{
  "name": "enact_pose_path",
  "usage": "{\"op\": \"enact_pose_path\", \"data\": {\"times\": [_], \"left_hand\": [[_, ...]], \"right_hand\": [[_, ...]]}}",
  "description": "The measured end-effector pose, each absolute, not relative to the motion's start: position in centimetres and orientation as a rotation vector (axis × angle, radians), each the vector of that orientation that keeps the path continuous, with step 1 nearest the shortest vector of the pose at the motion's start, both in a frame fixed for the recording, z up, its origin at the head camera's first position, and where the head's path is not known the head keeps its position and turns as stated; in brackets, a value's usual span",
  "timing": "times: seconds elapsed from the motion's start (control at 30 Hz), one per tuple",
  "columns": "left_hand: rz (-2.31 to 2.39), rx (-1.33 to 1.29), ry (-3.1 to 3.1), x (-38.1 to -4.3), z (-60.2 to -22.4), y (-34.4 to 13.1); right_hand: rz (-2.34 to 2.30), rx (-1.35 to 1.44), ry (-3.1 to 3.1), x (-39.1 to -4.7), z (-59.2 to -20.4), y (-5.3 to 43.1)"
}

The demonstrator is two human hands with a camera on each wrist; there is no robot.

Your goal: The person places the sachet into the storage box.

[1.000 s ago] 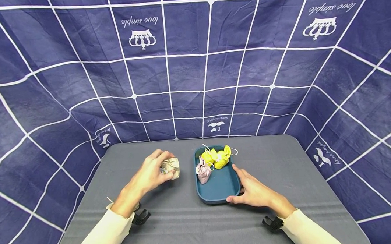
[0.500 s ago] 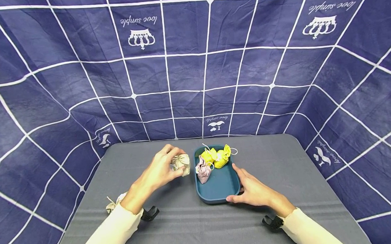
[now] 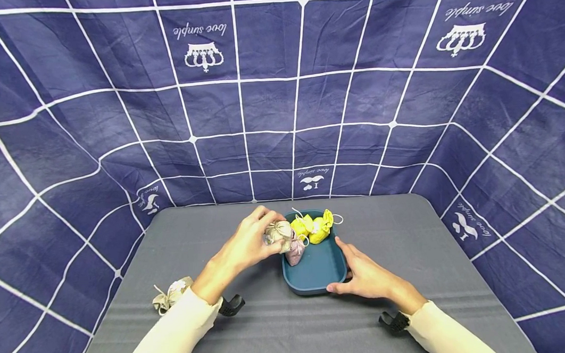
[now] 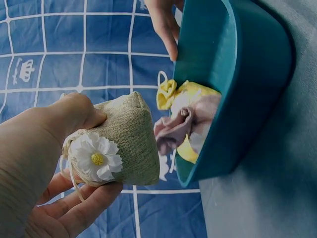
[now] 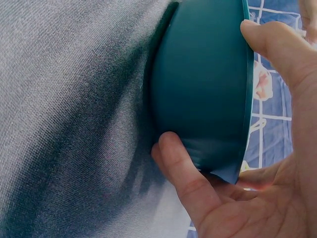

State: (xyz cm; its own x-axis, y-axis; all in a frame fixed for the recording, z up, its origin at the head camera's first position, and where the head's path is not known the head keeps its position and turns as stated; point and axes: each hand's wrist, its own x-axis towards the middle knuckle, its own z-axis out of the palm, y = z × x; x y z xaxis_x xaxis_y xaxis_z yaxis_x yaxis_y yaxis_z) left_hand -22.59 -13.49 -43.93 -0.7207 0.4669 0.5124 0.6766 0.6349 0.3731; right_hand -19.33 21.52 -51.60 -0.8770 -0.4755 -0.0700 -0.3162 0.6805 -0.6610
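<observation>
My left hand (image 3: 247, 241) pinches a beige drawstring pouch (image 4: 133, 141) with a white daisy on it, thumb on one side and fingers on the other. In the head view that pouch is over the left rim of a teal rectangular storage bin (image 3: 316, 277). Inside the bin lie two yellow pouches (image 3: 321, 230) and a pinkish-mauve pouch (image 3: 294, 253), partly covered by the held one. My right hand (image 3: 371, 277) grips the bin at its right side; the thumb (image 5: 270, 39) lies at the rim and other fingers press the outer wall.
Another beige pouch (image 3: 177, 291) with a white flower lies on the grey table (image 3: 252, 327), beside my left forearm. A blue cloth (image 3: 269, 108) with white grid lines hangs behind and along both sides. Each wrist carries a black strap mount (image 3: 233, 305).
My left hand has moved right with the beige pouch, from beside the bin to over its left rim. The other beige pouch shows more fully. My right hand and the bin stay put.
</observation>
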Motion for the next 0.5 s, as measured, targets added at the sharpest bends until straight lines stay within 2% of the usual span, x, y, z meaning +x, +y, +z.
{"op": "enact_pose_path", "data": {"times": [0.5], "left_hand": [[-0.786,-0.974,-2.549,-23.3,-43.9,-10.6]], "right_hand": [[-0.973,-0.639,2.66,-19.4,-51.8,21.7]]}}
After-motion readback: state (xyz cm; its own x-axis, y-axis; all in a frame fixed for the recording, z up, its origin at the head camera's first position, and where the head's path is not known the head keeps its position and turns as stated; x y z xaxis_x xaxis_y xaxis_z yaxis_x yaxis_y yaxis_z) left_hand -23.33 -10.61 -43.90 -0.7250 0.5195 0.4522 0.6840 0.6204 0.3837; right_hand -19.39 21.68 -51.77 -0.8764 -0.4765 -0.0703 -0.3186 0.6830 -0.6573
